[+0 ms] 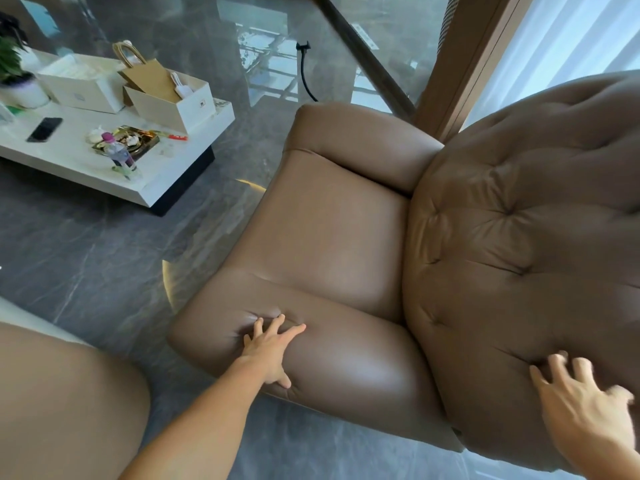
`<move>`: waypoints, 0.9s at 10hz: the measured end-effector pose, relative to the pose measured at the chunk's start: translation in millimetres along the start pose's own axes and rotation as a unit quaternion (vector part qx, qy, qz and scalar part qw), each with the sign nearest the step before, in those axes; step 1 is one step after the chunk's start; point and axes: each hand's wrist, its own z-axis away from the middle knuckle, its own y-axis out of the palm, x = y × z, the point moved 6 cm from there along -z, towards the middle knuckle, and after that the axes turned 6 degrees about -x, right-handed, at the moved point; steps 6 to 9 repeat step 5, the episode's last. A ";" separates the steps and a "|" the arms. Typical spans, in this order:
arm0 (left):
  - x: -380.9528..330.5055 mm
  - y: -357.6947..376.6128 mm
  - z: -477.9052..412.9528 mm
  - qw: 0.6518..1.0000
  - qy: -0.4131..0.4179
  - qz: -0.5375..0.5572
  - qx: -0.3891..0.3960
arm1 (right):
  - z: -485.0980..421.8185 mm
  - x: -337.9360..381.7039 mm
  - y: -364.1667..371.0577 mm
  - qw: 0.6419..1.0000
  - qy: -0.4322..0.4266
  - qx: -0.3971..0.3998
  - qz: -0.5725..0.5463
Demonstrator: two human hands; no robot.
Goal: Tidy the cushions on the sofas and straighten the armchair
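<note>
Head view: left hand (268, 348) is pressing the armchair (329, 230) on its near armrest (353, 362), right hand (585, 407) on the backrest (519, 237), fingers spread, clasping nothing; pushing both evenly should be keeping it square.

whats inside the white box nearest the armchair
A brown paper bag leans out of the white box, with a small white item beside it. The box walls hide anything lower.

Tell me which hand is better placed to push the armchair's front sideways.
Left, probably: the left hand presses the near armrest by its front end, fingers denting it; the right hand rests far back on the backrest.
</note>
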 end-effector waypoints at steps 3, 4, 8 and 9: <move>-19.4 -73.6 42.4 0.990 -0.018 -0.140 0.014 | 46.8 2.6 -33.5 0.980 -0.012 0.086 -0.177; -71.5 -120.3 71.1 0.989 0.032 -0.147 0.003 | 62.2 -19.2 -65.2 0.967 -0.004 0.065 -0.246; -133.1 -160.9 99.3 0.984 0.093 -0.147 -0.024 | 71.7 -48.9 -96.7 0.945 0.032 0.055 -0.319; -133.1 -160.9 99.3 0.984 0.093 -0.147 -0.024 | 71.7 -48.9 -96.7 0.945 0.032 0.055 -0.319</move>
